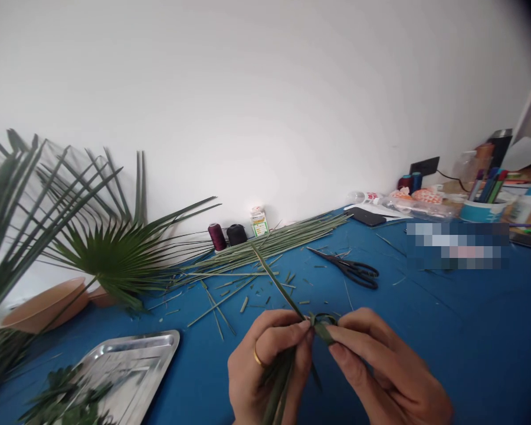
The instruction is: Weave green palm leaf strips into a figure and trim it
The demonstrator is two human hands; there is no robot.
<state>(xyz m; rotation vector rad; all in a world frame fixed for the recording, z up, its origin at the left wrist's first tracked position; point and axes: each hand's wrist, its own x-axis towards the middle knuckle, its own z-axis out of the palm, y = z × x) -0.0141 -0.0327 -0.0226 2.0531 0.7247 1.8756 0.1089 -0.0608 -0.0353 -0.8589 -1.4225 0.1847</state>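
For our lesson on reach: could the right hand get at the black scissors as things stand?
Probably yes: the black scissors lie just beyond the right hand, with mostly bare blue tabletop between. That hand pinches a green leaf strip, though, so it would likely have to let go first.

Looped green leaf strips (323,333)

Curl into a small loop beside a folded band, nearer than the black scissors (357,273). Send one narrow end (278,283) slanting up, left of the scissors; trail broader lengths (278,389) below.
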